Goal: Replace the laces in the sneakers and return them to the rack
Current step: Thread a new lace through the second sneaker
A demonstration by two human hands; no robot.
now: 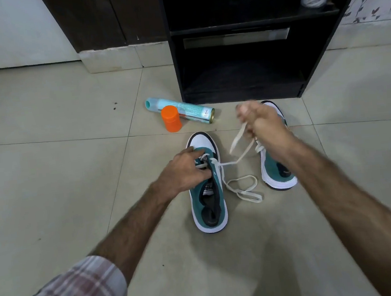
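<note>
Lacing barely begun: left hand point(184, 170) steadies the near sneaker point(207, 190), right hand point(263, 121) pinches the lace point(242, 186); rack point(242, 70) return remains

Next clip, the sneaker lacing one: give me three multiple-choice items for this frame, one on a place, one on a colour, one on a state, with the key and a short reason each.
1. Where does the spray can lie?
A. on the floor in front of the rack
B. on the rack's top shelf
C. inside a sneaker

2. What colour is the cap standing beside the can?
A. blue
B. orange
C. black

3. What is the right hand doing?
A. resting flat on the floor
B. holding the can
C. gripping the white lace, raised above the floor

Key:
1 A: the can lies on its side on the tiles near the rack.
2 B: the cap is bright orange.
3 C: its fingers curl round the lace, which runs to the near sneaker under the left hand.
</note>
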